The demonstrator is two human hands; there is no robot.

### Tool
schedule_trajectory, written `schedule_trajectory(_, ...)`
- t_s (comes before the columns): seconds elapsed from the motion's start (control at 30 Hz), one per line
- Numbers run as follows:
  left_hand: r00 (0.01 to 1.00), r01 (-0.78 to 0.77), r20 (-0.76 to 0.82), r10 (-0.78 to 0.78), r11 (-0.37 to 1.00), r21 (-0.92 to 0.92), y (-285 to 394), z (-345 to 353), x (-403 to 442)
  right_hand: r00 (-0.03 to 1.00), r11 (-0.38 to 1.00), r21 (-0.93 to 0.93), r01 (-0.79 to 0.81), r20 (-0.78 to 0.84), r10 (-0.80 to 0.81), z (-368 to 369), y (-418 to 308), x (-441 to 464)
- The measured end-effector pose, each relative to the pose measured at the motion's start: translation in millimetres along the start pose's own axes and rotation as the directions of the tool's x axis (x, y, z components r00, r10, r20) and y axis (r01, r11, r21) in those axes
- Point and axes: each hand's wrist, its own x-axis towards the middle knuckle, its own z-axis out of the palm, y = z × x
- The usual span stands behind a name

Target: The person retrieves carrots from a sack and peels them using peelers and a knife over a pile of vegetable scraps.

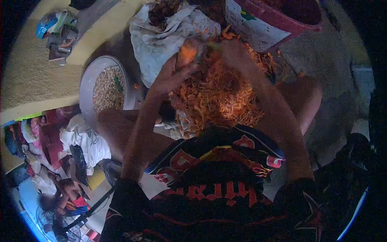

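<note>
My left hand [179, 70] is closed around a bright orange, rounded piece [188, 53] that looks like a husked fruit; blur hides its exact kind. Close by on the right, my right hand [234, 52] is smeared by motion and its fingers do not show clearly. A small greenish streak [213, 46] shows between the two hands, too blurred to name. Below both hands lies a heap of orange fibrous husks and shreds [221, 99], in front of my lap and between my bent legs.
A whitish sack [143, 44] of dark orange scraps stands ahead. A dark red tub [278, 20] is at upper right. At left sits a pale basin [86, 94] holding small light-brown nut-like pieces. Another person [66, 197] is at lower left beside a fan [44, 222].
</note>
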Motion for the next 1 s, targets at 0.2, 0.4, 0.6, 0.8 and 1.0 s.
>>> schedule_trajectory(0.2,0.992,0.125,0.043,-0.122,0.99,-0.065,31,-20,-26,0.989,0.264,0.963,-0.059,0.021,0.146,31,120,11)
schedule_trajectory(0.4,0.999,0.007,-0.035,-0.012,0.991,-0.136,15,-18,-17,0.974,0.982,0.08,-0.173,-0.133,0.182,-26,72,-41)
schedule_trajectory(0.6,0.98,-0.035,-0.199,0.022,0.997,-0.064,35,-6,-20,0.984,0.981,0.152,-0.116,-0.116,0.134,-59,14,-50)
schedule_trajectory(0.8,0.992,-0.1,-0.103,0.068,0.932,-0.348,19,-17,-6,0.968,0.95,0.309,-0.056,-0.218,0.128,-49,13,-52)
schedule_trajectory(1.0,0.996,-0.014,0.056,0.069,0.742,-0.67,5,-23,5,0.913,0.973,0.187,0.138,-0.404,-0.052,-66,-12,-60)
